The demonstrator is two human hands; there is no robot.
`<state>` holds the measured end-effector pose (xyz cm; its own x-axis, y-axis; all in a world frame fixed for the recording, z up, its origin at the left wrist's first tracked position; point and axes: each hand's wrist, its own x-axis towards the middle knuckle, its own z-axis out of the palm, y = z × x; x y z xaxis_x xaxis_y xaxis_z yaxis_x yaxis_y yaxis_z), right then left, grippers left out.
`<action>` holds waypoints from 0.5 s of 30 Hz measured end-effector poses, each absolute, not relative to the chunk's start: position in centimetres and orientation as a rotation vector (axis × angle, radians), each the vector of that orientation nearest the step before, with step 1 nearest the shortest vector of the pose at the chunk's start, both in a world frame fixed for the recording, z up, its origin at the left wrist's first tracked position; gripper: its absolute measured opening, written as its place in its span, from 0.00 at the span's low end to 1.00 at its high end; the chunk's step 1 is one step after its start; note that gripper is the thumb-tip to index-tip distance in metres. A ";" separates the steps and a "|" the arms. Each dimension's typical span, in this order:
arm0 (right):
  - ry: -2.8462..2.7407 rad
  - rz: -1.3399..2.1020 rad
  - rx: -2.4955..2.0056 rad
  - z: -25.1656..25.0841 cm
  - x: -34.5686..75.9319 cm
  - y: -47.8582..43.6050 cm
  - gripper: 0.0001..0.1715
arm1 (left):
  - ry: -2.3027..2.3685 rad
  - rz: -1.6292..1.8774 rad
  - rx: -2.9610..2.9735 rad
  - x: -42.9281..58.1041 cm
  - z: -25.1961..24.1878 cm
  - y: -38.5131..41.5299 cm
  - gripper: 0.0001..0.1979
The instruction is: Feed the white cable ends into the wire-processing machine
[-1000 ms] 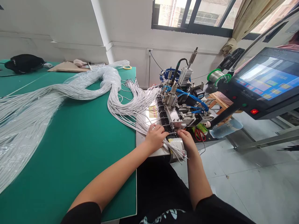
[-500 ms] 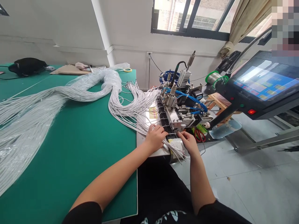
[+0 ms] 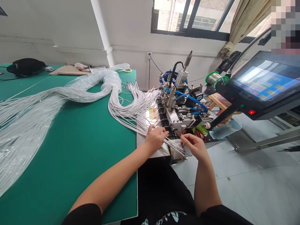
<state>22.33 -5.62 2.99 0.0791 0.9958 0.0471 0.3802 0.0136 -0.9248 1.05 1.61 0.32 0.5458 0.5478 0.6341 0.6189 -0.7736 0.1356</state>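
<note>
My left hand [image 3: 155, 138] is closed round a bundle of thin white cables [image 3: 175, 147], whose loose ends stick out past it to the lower right. Beside it, at the front of a wire-processing machine [image 3: 174, 114], my right hand [image 3: 193, 143] is held in a pinch, thumb against forefinger. Whatever lies between those fingertips is too small to tell. From my left hand the white cables [image 3: 119, 107] run back in a curve onto the green table. A few single cables lie across the machine's dark front rail.
Long cables in clear plastic wrap [image 3: 112, 79] cover much of the green table [image 3: 98, 150]. A monitor [image 3: 267, 82] on an arm stands at the right, near a solder wire spool [image 3: 217, 79]. Red-handled scissors [image 3: 199, 135] lie by the machine. A blurred person is at upper right.
My right hand has drawn back a little to the right from the machine's front, still pinched. The left hand stays nearly in place on the cables, and their loose ends sit closer together.
</note>
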 end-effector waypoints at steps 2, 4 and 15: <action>-1.485 0.955 -1.469 3.4 22.0 -5.9 0.17 | -0.967 -1.054 -2.711 1.0 0.3 1.7 0.11; -1.543 0.968 -1.465 3.6 21.8 -6.0 0.16 | -0.935 -1.049 -2.752 0.9 0.2 1.8 0.12; -1.690 0.984 -1.441 3.8 21.7 -6.0 0.16 | -0.809 -1.079 -2.754 1.0 0.4 1.9 0.15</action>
<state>21.68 -6.03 3.77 -0.1386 0.9898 0.0328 0.4602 0.0937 -0.8829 1.03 1.89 0.40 0.6138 0.4464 0.6511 0.4996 -0.8583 0.1175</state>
